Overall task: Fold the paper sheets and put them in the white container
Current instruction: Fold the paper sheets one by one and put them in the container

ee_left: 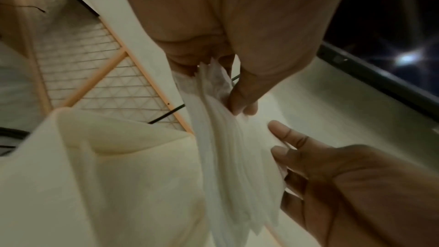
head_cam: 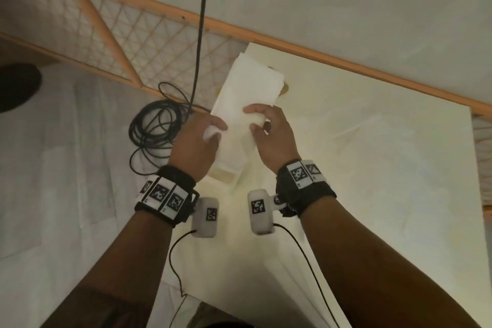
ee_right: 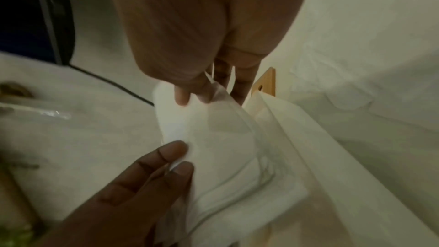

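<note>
- From the head view I see my left hand point(head_cam: 195, 141) and right hand point(head_cam: 271, 133) on a stack of paper sheets point(head_cam: 247, 93), over the white container point(head_cam: 226, 174).
- My left wrist view shows what the head view hides: left fingers point(ee_left: 244, 100) pinching the sheet edges, right fingers point(ee_left: 292, 138) nearly straight against them.
- Left of my fingers lies a coiled black cable point(head_cam: 151, 125); beyond it stands a wooden lattice frame point(head_cam: 119, 34).

Dim light, wooden lattice frame point(head_cam: 111, 34), coiled black cable point(head_cam: 157, 125)
</note>
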### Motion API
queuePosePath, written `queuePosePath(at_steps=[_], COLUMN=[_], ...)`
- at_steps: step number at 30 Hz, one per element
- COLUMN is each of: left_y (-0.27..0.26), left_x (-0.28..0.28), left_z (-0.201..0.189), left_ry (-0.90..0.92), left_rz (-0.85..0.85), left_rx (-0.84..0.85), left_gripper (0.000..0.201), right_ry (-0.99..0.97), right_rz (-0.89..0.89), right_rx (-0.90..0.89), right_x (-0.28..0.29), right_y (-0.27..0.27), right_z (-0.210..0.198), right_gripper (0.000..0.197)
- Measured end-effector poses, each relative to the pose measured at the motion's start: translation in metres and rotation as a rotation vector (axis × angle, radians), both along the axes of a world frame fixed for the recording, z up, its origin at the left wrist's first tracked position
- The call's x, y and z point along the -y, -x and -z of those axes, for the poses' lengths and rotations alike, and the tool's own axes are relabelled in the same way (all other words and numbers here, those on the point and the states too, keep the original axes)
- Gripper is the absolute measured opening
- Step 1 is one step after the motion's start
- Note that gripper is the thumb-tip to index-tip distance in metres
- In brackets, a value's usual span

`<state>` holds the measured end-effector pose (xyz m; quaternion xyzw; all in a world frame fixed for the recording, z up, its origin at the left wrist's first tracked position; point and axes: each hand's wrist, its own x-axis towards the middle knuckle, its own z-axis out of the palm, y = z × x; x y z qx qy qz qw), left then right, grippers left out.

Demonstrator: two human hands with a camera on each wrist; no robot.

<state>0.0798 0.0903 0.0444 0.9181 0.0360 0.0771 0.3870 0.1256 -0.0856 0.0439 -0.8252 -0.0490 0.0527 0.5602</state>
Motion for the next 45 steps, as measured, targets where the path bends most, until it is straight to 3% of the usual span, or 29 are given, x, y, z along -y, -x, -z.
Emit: queuePosePath(at_steps=[5, 9, 12, 14, 16, 18, 21, 27, 30, 33, 36, 38, 40, 43, 45], left_y=[-0.013, -0.011, -0.01, -0.009, -0.007, -0.004, 0.0, -0.001, -0.003, -0.005, -0.002, 0.005, 0.013, 0.029, 0.04], left_x=[-0.017, -0.011, -0.006, -0.004, -0.002, 0.0, 0.001, -0.004, -0.006, 0.0, 0.023, 0.05, 0.085, 0.144, 0.178], left_z=[0.044, 0.053, 0.053, 0.051, 0.047, 0.045, 0.046, 0.062, 0.063, 0.057, 0.051, 0.047, 0.045, 0.046, 0.056], left_ry=[-0.158, -0.28, -0.348, -0.392, -0.461, -0.599, -0.714, -0.474, -0.488, -0.575, -0.591, -0.494, -0.355, -0.146, -0.098], left_rz=[0.02, 0.068, 0.107, 0.139, 0.149, 0.159, 0.181, 0.112, 0.128, 0.117, 0.047, 0.068, 0.194, 0.43, 0.518], left_rx=[-0.343, -0.472, -0.499, -0.48, -0.434, -0.369, -0.406, -0.619, -0.668, -0.639, -0.436, -0.175, 0.033, -0.107, -0.303], left_gripper=[0.022, 0.029, 0.033, 0.03, 0.027, 0.025, 0.022, 0.04, 0.056, 0.058, 0.045, 0.036, 0.03, 0.026, 0.031], right_ry=[0.56, 0.805, 0.837, 0.89, 0.98, 1.033, 1.119, 1.191, 1.137, 0.781, 0.416, 0.375, 0.436, 0.551, 0.635], right_rz=[-0.261, -0.316, -0.277, -0.2, -0.167, -0.246, -0.414, -0.52, -0.547, -0.385, -0.068, 0.081, 0.191, 0.353, 0.408], right_rx=[-0.168, -0.167, -0.183, -0.076, 0.105, 0.157, 0.032, -0.131, -0.165, -0.039, 0.129, 0.07, -0.051, -0.162, -0.272], right_x=[-0.035, -0.046, -0.051, -0.055, -0.061, -0.064, -0.063, -0.059, -0.062, -0.034, 0.03, 0.082, 0.135, 0.206, 0.239], right_y=[-0.014, -0.015, -0.014, -0.013, -0.015, -0.02, -0.031, -0.047, -0.051, -0.039, -0.005, 0.022, 0.049, 0.089, 0.114], right_z=[0.029, 0.038, 0.04, 0.038, 0.036, 0.038, 0.052, 0.073, 0.068, 0.059, 0.067, 0.081, 0.094, 0.105, 0.11], right_gripper=[0.054, 0.054, 0.047, 0.047, 0.057, 0.072, 0.093, 0.105, 0.103, 0.074, 0.039, 0.028, 0.025, 0.024, 0.043])
